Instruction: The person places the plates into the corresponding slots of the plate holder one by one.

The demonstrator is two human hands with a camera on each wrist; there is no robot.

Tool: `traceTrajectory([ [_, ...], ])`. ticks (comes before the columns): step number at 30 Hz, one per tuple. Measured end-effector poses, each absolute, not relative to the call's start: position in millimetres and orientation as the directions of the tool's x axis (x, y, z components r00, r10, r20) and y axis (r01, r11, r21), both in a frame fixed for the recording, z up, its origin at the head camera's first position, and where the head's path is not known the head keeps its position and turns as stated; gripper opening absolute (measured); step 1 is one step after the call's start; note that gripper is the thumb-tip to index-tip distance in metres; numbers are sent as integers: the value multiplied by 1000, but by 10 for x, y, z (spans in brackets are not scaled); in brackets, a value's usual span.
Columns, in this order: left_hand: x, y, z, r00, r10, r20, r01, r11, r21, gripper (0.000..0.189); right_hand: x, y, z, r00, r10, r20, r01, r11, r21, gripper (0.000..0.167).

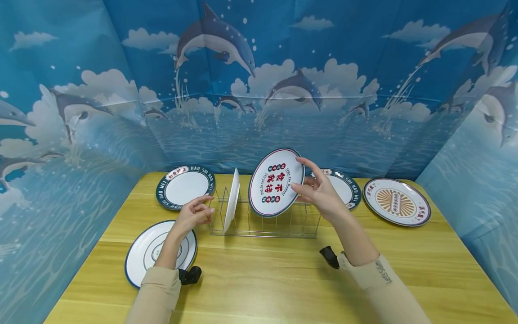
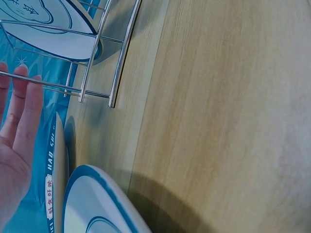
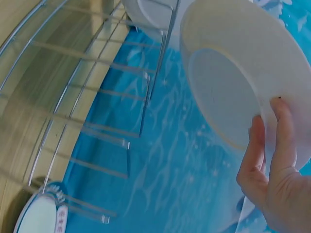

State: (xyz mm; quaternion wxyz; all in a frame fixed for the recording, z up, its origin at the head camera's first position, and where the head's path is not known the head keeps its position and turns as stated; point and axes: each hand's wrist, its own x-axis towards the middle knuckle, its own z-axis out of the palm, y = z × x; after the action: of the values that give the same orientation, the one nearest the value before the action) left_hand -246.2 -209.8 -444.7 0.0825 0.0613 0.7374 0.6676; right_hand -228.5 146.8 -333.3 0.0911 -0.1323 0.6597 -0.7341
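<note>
- The right hand (image 1: 320,194) pinched a round white plate with red lettering and a dark-blue rim (image 1: 276,182) at its 3 o'clock edge; so one-sided a grip seemed to call for firmness against twisting.
- That plate hung tilted over the silver wire rack (image 1: 263,234), seemingly clear of the wires; squaring it to a slot before lowering looked wise.
- A plain white plate standing edge-on in the rack (image 1: 232,200) sat at the held plate's 9 o'clock, so a little room on that side would have avoided a knock.
- The left hand (image 1: 193,216) lay at the rack's 9 o'clock end, fingers loosely extended, contact uncertain; lightly bracing there seemed helpful.
</note>
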Motion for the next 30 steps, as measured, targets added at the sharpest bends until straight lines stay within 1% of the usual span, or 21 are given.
traceTrajectory([
  [9,-2462,-2093,-4441,-980,196,-43,-23,101,995,52,-2296,1158,-3340,-954,-292,73,-65,-38,-997,67],
  [14,-2461,-2089,-4443,-980,195,-41,-23,96,995,52,-2276,994,-3330,-949,-296,110,-119,12,-993,66],
  [21,-2456,-2090,-4438,-980,195,-44,-25,101,995,53,-2262,766,-3332,-935,-288,209,-258,145,-955,65],
  [27,-2470,-2098,-4455,-979,201,-46,-26,103,994,55,-2240,615,-3347,-941,-257,221,-288,265,-920,66],
  [30,-2471,-2101,-4461,-979,199,-50,-30,100,994,55,-2242,565,-3376,-942,-244,231,-298,287,-910,65],
])
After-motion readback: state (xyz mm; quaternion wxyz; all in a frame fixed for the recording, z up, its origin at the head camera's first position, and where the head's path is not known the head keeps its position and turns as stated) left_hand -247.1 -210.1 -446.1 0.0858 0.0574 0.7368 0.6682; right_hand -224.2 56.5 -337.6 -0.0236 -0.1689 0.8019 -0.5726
